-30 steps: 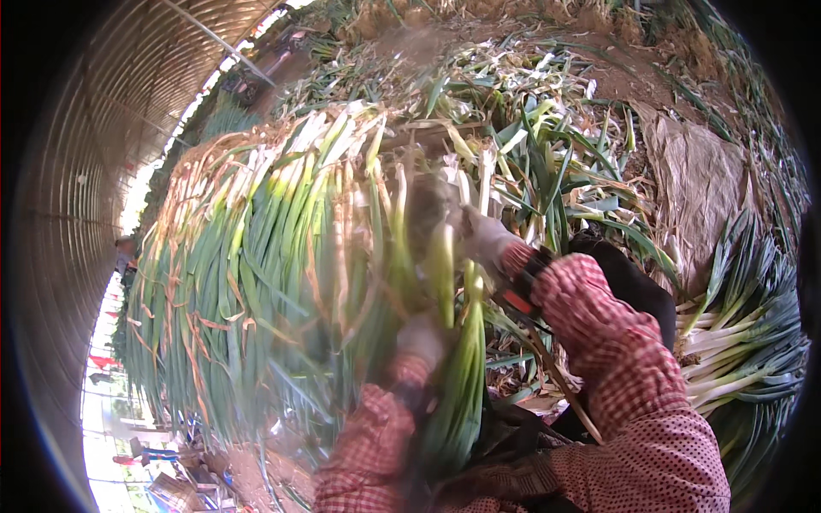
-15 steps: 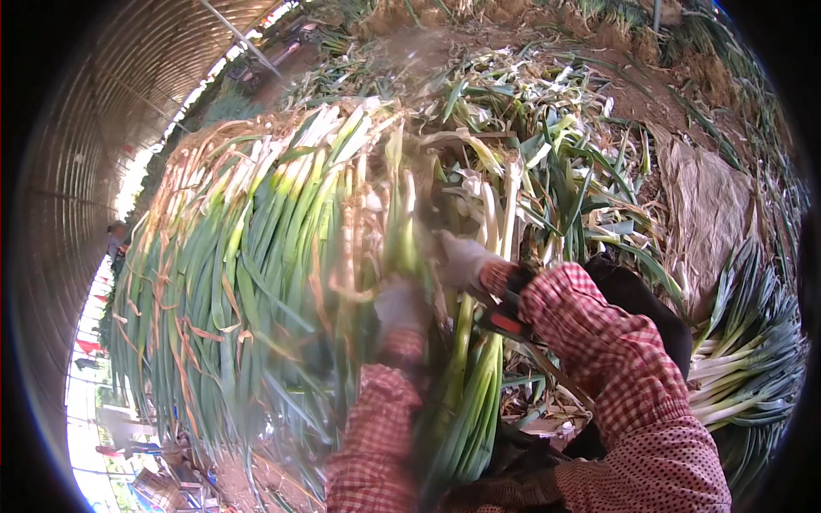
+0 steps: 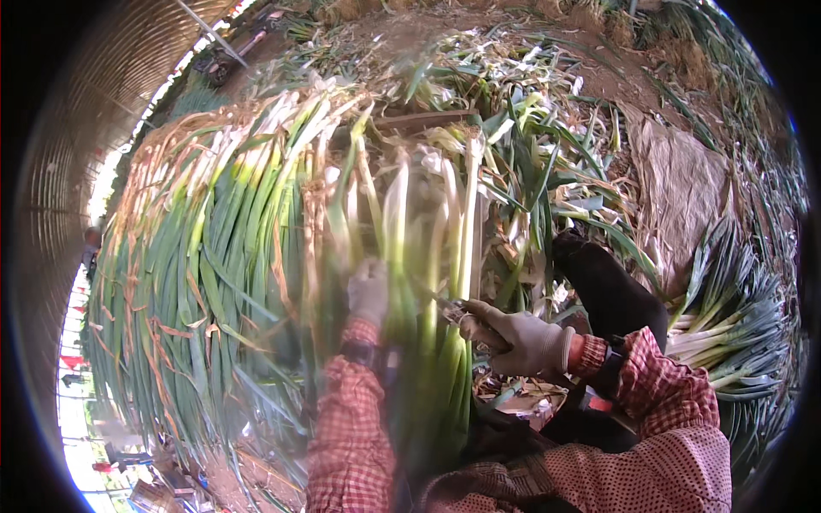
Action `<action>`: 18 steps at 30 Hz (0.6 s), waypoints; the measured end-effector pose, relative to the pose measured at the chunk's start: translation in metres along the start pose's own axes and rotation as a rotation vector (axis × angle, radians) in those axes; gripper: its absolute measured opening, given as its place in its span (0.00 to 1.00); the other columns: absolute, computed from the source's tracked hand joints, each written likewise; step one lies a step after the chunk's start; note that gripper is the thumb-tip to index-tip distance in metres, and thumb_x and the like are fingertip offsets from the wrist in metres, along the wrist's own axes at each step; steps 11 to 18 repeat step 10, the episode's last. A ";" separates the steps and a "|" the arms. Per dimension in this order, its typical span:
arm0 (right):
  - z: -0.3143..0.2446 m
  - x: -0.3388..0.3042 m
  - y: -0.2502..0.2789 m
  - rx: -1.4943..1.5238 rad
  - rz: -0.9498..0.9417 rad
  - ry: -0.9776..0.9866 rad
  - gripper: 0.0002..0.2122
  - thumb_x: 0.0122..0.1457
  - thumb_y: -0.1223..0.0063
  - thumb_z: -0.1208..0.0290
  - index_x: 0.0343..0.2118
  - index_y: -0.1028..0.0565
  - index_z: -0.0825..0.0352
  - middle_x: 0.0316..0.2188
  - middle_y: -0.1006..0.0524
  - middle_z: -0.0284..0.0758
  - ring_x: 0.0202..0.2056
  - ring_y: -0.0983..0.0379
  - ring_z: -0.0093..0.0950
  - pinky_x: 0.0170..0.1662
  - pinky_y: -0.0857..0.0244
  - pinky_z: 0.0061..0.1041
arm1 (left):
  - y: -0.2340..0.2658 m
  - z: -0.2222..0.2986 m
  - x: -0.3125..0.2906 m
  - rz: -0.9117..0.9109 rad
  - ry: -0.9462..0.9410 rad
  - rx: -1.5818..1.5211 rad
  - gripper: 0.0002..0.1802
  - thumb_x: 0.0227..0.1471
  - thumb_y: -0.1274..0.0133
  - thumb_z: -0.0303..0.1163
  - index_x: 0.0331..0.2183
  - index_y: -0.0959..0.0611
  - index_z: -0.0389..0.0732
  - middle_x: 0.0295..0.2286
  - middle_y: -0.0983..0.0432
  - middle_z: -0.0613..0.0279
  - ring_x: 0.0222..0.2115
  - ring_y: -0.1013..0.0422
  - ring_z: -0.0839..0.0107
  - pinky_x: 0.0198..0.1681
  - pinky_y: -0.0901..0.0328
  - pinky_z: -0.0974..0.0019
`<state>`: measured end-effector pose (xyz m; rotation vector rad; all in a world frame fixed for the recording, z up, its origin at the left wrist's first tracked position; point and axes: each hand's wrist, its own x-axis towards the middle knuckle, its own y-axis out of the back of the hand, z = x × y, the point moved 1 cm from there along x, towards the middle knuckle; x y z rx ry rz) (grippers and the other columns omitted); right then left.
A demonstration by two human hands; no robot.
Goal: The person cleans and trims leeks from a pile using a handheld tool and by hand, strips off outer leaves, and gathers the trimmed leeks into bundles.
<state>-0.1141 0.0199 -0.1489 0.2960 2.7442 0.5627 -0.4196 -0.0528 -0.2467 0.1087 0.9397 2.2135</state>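
My left hand [image 3: 368, 292], gloved and blurred by motion, looks closed on a green onion [image 3: 397, 209] at the right end of a big heap. Its fingertips are hard to make out. My right hand [image 3: 523, 340], in a pale glove, is wrapped round a small knife-like tool [image 3: 469, 323] that points left. The tool's tip lies over the green lower stalks and is too blurred to tell its shape. Several loose green onions [image 3: 468, 222] lie between my hands, white ends away from me. The long heap of green onions [image 3: 214, 248] spreads to the left, roots at the far side.
Peelings and trimmed leaves [image 3: 547, 162] litter the ground ahead. A flattened brown sack [image 3: 680, 184] lies at the right, above another bunch of green onions [image 3: 727, 321]. My dark-clad leg [image 3: 609, 286] is at right. A curved greenhouse wall [image 3: 64, 162] rises at left; another person [image 3: 91, 244] is beyond the heap.
My right hand has drawn back toward me and right, away from the stalks' white ends, and the tool now shows. My left hand has shifted left. The view has turned slightly right.
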 end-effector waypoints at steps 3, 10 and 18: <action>0.014 0.004 -0.001 -0.002 0.008 0.018 0.45 0.44 0.41 0.68 0.66 0.51 0.63 0.30 0.23 0.47 0.35 0.23 0.44 0.38 0.31 0.37 | -0.013 0.018 -0.004 0.253 -0.128 0.107 0.11 0.53 0.45 0.29 0.40 0.20 0.37 0.35 0.22 0.56 0.34 0.27 0.65 0.42 0.32 0.64; 0.004 0.071 0.022 -0.133 0.077 -0.129 0.42 0.46 0.45 0.70 0.66 0.51 0.59 0.34 0.22 0.49 0.37 0.22 0.43 0.41 0.30 0.39 | 0.005 0.042 -0.023 0.123 -0.071 0.516 0.23 0.45 0.39 0.45 0.42 0.20 0.43 0.37 0.23 0.50 0.40 0.27 0.60 0.47 0.35 0.53; 0.004 0.071 0.022 -0.133 0.077 -0.129 0.42 0.46 0.45 0.70 0.66 0.51 0.59 0.34 0.22 0.49 0.37 0.22 0.43 0.41 0.30 0.39 | 0.005 0.042 -0.023 0.123 -0.071 0.516 0.23 0.45 0.39 0.45 0.42 0.20 0.43 0.37 0.23 0.50 0.40 0.27 0.60 0.47 0.35 0.53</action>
